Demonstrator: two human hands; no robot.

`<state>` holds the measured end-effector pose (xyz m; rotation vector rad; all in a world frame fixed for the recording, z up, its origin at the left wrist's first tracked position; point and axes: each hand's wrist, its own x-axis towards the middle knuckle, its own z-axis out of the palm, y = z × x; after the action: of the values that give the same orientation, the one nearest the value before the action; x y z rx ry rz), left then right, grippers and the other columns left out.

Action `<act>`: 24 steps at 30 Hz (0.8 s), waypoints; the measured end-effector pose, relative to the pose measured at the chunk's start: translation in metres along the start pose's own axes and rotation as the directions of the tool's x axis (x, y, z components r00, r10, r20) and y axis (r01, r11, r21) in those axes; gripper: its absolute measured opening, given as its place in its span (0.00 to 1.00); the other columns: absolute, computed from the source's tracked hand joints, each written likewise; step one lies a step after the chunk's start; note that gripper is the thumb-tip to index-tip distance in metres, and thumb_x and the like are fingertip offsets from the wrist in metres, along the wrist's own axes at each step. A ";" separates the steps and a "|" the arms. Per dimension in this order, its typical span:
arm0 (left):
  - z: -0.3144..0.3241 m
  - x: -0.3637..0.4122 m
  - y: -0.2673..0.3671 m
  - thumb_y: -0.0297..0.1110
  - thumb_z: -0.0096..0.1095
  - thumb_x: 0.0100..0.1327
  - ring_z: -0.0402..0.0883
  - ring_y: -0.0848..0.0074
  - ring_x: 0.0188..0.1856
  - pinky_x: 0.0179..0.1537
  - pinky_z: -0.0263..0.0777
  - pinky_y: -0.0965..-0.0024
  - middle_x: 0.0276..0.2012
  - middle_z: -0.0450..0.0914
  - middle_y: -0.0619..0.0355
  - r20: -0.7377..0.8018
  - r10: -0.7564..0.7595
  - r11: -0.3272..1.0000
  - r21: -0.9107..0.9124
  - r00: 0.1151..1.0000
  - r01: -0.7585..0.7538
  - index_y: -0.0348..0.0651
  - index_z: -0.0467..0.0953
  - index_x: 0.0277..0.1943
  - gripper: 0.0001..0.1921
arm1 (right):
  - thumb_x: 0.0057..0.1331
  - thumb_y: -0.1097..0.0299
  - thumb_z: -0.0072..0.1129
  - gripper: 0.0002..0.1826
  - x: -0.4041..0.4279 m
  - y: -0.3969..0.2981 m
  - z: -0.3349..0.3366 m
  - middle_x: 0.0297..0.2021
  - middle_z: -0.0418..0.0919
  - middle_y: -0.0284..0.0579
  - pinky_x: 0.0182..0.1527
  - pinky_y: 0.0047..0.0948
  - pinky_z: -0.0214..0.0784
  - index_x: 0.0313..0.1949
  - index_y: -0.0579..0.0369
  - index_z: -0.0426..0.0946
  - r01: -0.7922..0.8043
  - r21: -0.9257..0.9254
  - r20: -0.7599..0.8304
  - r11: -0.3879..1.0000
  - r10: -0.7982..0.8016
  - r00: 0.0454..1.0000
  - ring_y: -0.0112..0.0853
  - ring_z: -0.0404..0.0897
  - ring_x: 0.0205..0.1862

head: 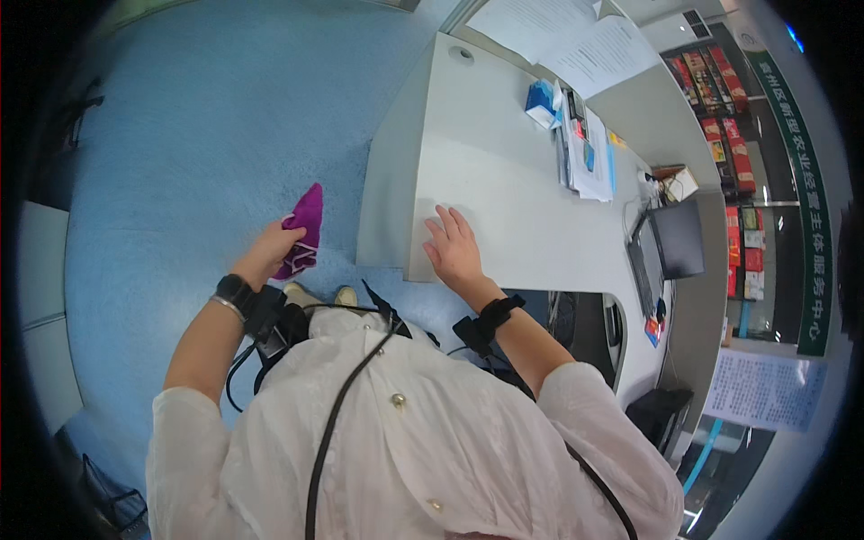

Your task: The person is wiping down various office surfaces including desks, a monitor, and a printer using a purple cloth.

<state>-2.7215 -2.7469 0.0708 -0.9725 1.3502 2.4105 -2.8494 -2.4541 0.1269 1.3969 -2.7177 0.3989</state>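
My left hand [271, 248] grips a folded purple cloth [308, 217] with pale edging, held over the blue floor to the left of the desk. Fingers spread, my right hand [455, 248] is at the near left corner of the white desk [499, 182]; whether it touches the top cannot be told. It holds nothing. Farther back on the desk, a blue tissue box [542, 104] stands beside a stack of papers and folders [594, 165] with small items on top. An open laptop [665, 246] is at the right.
Grey partitions [695, 297] edge the desk, with papers [597, 54] at the back. A black device [658, 412] sits at the lower right. Beyond are shelves of red boxes [732, 148]. Pale cabinets [47, 270] stand at the far left. Cables hang across my body.
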 end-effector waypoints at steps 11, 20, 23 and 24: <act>0.022 0.075 0.012 0.31 0.52 0.56 0.77 0.69 0.32 0.30 0.71 0.65 0.33 0.75 0.52 -0.043 -0.108 0.990 0.090 0.993 0.112 0.36 0.67 0.47 0.16 | 0.55 0.61 0.55 0.26 0.057 0.004 0.008 0.59 0.54 0.51 0.59 0.51 0.49 0.53 0.57 0.64 0.046 -0.011 0.038 0.999 -0.046 0.998 0.49 0.53 0.61; 0.014 0.131 0.073 0.28 0.49 0.55 0.75 0.69 0.26 0.24 0.71 0.66 0.30 0.74 0.52 0.014 -0.025 0.993 0.119 1.000 0.023 0.35 0.66 0.46 0.15 | 0.56 0.58 0.54 0.29 0.178 0.039 0.026 0.63 0.46 0.50 0.61 0.51 0.44 0.56 0.54 0.61 -0.032 -0.117 0.086 0.993 0.042 0.995 0.48 0.46 0.64; 0.018 0.154 0.104 0.27 0.48 0.56 0.75 0.69 0.25 0.23 0.71 0.66 0.31 0.74 0.52 -0.033 0.007 0.999 0.046 0.999 -0.006 0.34 0.66 0.48 0.16 | 0.58 0.55 0.51 0.31 0.212 0.070 0.033 0.64 0.45 0.49 0.62 0.51 0.39 0.59 0.52 0.57 -0.148 -0.188 0.083 0.971 0.166 0.983 0.48 0.44 0.65; 0.017 0.163 0.114 0.27 0.48 0.56 0.76 0.69 0.28 0.26 0.72 0.67 0.32 0.74 0.51 -0.026 0.000 0.999 0.051 1.000 0.001 0.34 0.65 0.50 0.17 | 0.59 0.54 0.49 0.32 0.221 0.079 0.036 0.64 0.44 0.48 0.63 0.51 0.38 0.60 0.52 0.54 -0.209 -0.197 0.053 0.958 0.223 0.973 0.47 0.43 0.65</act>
<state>-2.9070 -2.8172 0.0507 -0.9942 1.4125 2.3587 -3.0405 -2.5944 0.1143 1.0932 -2.8891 0.0931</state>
